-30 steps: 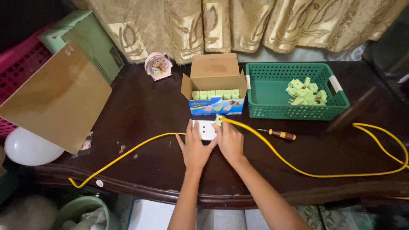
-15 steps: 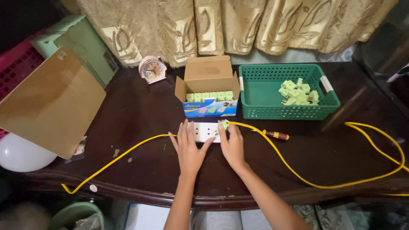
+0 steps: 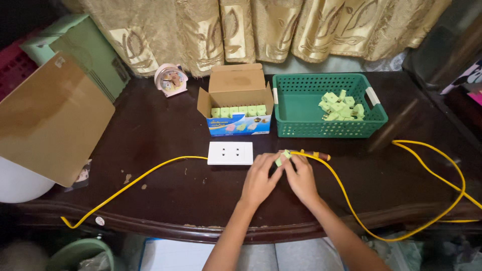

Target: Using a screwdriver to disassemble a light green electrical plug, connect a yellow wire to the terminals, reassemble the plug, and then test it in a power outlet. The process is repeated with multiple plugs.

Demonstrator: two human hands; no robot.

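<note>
Two hands, left hand (image 3: 259,178) and right hand (image 3: 301,175), have left the white socket plate (image 3: 230,153); both now pinch a green plug (image 3: 282,158) just right of it.

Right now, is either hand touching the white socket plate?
No: both the left hand and the right hand are off the white socket plate, closed together on a small green plug to its right.

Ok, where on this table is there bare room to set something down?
Bare dark table lies between the small clock, cardboard box and yellow cable. More lies right of the green basket, inside the cable's loop. It is crowded around both hands and the white socket plate.
</note>
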